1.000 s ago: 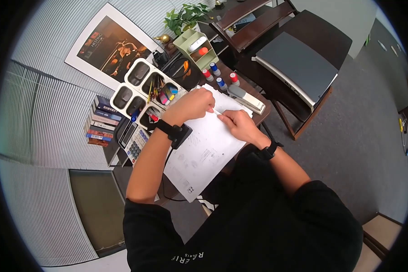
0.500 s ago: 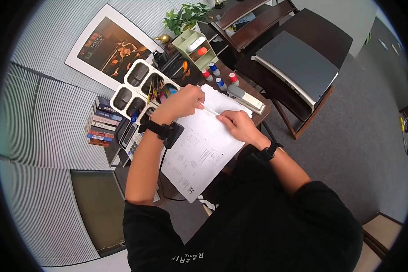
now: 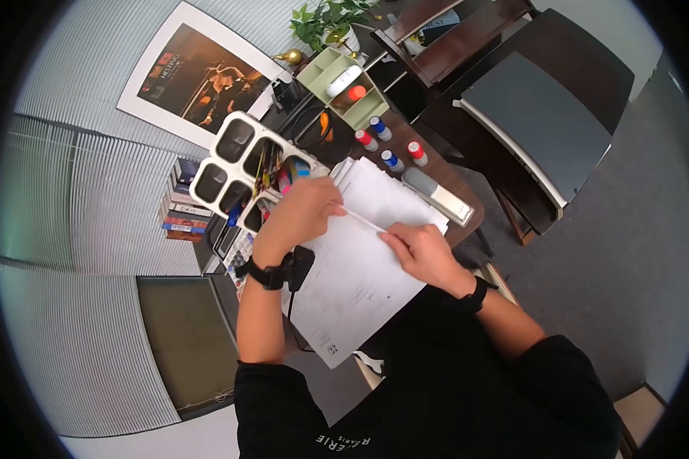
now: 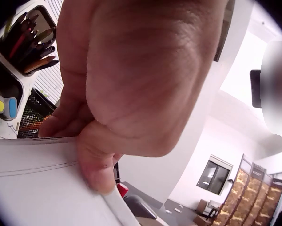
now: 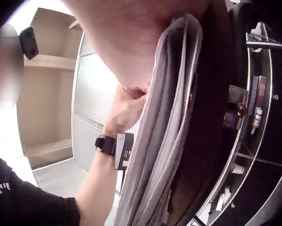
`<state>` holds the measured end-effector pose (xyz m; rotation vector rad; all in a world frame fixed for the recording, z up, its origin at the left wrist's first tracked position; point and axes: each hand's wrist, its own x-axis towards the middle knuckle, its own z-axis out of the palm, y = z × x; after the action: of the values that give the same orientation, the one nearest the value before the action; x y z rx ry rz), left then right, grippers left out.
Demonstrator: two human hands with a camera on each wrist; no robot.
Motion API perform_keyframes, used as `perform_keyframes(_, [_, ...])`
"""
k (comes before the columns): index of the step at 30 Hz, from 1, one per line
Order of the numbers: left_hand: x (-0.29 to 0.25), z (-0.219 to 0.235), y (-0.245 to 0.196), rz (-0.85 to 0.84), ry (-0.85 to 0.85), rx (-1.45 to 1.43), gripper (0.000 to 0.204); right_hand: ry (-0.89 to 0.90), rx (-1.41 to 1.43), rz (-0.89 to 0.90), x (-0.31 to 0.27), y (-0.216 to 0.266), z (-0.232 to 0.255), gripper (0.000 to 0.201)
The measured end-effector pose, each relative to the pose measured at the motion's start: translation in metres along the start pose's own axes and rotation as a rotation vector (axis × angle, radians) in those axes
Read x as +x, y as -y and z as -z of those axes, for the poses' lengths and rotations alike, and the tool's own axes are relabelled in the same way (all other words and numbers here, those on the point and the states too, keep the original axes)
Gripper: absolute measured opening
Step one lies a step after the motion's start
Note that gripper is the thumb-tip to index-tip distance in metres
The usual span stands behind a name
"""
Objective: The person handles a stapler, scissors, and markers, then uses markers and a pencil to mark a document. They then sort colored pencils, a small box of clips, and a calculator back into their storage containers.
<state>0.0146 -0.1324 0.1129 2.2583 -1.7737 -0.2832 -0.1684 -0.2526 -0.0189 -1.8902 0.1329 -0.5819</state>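
A large white sheet of paper (image 3: 352, 294) with faint print lies over the desk's near part in the head view. Its far edge stands up between both hands as a narrow folded strip (image 3: 364, 221). My left hand (image 3: 302, 210) pinches this edge at the left; in the left wrist view the thumb (image 4: 101, 176) presses on the paper's face, with fingers behind. At the strip's right end, my right hand (image 3: 429, 256) holds the edge between thumb and fingers. Layered paper folds (image 5: 155, 127) hang below the right hand in the right wrist view.
A white organizer (image 3: 241, 122) with pens stands beyond my left hand, beside a calculator (image 3: 241, 249). Small red- and blue-capped bottles (image 3: 391, 161), a grey-white stapler (image 3: 436, 196) and a green box (image 3: 367, 109) stand at the far right. More paper (image 3: 379, 180) lies beneath.
My left hand has slid leftward along the paper's edge, away from the right hand, so more of the folded strip shows between them. The head view has shifted slightly.
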Motion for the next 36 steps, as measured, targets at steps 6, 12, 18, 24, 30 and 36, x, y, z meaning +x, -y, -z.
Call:
perform_keyframes(6, [-0.011, 0.002, 0.002, 0.024, -0.022, -0.022, 0.008, 0.033, -0.09, 0.046, 0.0, 0.001, -0.002, 0.02])
perform_keyframes(12, [-0.033, -0.024, 0.012, 0.036, -0.275, 0.019, 0.01, 0.023, -0.061, -0.054, 0.001, 0.011, -0.006, 0.014])
perform_keyframes(18, [-0.045, -0.045, 0.021, 0.01, -0.473, 0.012, 0.013, -0.064, -0.096, -0.066, -0.003, 0.004, -0.013, 0.013])
perform_keyframes(24, [-0.047, -0.062, 0.026, -0.082, -0.618, -0.043, 0.018, -0.115, -0.122, -0.035, -0.006, -0.002, -0.017, 0.017])
perform_keyframes(30, [-0.052, -0.066, 0.03, -0.108, -0.667, -0.224, 0.022, -0.103, -0.084, -0.043, -0.005, 0.0, -0.019, 0.017])
perform_keyframes(36, [-0.057, -0.076, 0.047, -0.088, -0.696, -0.339, 0.023, -0.04, -0.097, -0.119, -0.004, -0.001, -0.012, 0.015])
